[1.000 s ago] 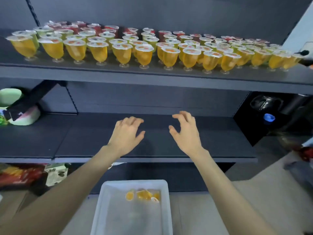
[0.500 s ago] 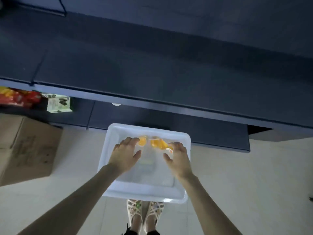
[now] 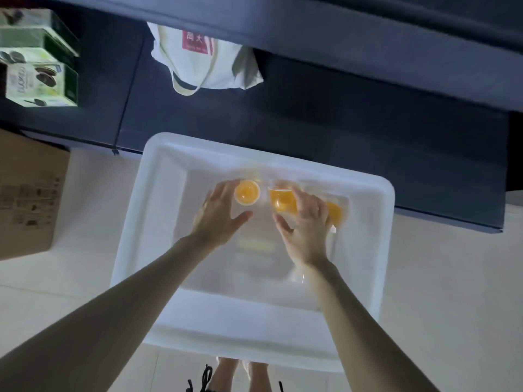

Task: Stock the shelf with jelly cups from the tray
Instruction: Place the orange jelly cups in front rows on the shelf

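1. Far left, cookie boxes sit on the low shelf. A cardboard box stands on the floor nearer the person, apart from the tray and clear of both arms.
2. A white tote bag lies on the same shelf, beyond the tray's far rim and well apart from the hands.
3. The white tray sits on the floor, drawn up to the shelf front with the person's feet at its near edge. It was probably parked there so both hands reach in at once.
4. The left hand hovers inside the tray, fingers straight and spread and gripping nothing. It is just beside the left jelly cup, which stands upright, and the thumb is swung wide as if to close round it.
5. The middle jelly cup lies tilted. The right hand drapes its fingers over the cup's right side with the thumb held apart on the near side. Whether that grip has closed cannot be told.
6. The right jelly cup peeks out past the right hand, partly hidden.
7. All three cups cluster toward the tray's far wall, and the near half is bare. With walls all round, the way out is up, and likely back toward the person to clear the shelf edges above.
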Motion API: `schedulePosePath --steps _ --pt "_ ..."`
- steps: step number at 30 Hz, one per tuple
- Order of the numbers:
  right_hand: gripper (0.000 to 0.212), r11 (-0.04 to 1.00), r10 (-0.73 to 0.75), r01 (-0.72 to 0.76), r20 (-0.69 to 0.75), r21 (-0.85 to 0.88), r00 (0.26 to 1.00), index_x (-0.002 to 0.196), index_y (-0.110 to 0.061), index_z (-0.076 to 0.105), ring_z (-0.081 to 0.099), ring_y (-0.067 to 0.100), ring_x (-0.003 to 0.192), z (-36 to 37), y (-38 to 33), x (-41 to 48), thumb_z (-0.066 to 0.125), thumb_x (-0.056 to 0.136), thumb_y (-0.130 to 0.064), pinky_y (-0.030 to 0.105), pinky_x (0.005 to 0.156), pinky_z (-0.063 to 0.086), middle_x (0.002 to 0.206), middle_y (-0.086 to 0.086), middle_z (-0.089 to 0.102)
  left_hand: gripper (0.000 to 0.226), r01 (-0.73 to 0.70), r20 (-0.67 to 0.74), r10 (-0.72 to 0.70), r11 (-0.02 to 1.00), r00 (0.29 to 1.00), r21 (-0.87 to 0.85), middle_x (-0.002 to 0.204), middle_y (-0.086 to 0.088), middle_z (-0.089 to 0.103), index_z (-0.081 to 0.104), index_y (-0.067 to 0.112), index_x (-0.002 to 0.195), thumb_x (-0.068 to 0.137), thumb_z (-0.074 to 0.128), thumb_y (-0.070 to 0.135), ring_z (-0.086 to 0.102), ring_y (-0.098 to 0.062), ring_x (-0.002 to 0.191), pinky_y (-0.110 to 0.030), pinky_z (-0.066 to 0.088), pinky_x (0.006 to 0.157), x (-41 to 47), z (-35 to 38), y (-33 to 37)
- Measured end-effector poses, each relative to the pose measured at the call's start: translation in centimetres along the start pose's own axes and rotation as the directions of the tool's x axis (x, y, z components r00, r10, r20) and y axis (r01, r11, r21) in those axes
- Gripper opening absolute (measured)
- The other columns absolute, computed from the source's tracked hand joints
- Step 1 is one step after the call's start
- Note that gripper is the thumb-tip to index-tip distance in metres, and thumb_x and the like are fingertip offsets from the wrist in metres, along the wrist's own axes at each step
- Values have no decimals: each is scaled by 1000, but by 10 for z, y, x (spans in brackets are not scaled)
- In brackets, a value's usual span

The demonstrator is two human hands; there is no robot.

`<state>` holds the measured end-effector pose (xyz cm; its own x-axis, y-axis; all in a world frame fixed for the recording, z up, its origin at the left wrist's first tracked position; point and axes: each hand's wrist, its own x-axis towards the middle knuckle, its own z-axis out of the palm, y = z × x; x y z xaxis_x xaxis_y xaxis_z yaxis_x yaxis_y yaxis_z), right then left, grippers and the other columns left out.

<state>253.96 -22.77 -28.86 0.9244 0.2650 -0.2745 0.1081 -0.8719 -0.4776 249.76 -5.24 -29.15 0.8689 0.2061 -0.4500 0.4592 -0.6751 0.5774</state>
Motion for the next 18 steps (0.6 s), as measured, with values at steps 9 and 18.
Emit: schedulePosePath --steps 9,18 --pt "40 995 65 -69 -56 -69 996 128 -30 52 30 25 129 31 4 25 56 90 -42 41 104 10 129 -6 57 46 -47 -107 45 999 993 -21 129 -2 50 53 15 123 82 71 26 42 -28 118 -43 43 92 31 19 -9" --pt "43 995 101 -100 -22 28 995 115 -28 62 28 16 137 11 3 -11 72 77 -45 40 108 -1 118 -11 62 46 116 -38 -122 984 992 -132 107 -11 64 56 8 110 74 78 28 58 -30 96 -34 46 81 -8 10 -4"
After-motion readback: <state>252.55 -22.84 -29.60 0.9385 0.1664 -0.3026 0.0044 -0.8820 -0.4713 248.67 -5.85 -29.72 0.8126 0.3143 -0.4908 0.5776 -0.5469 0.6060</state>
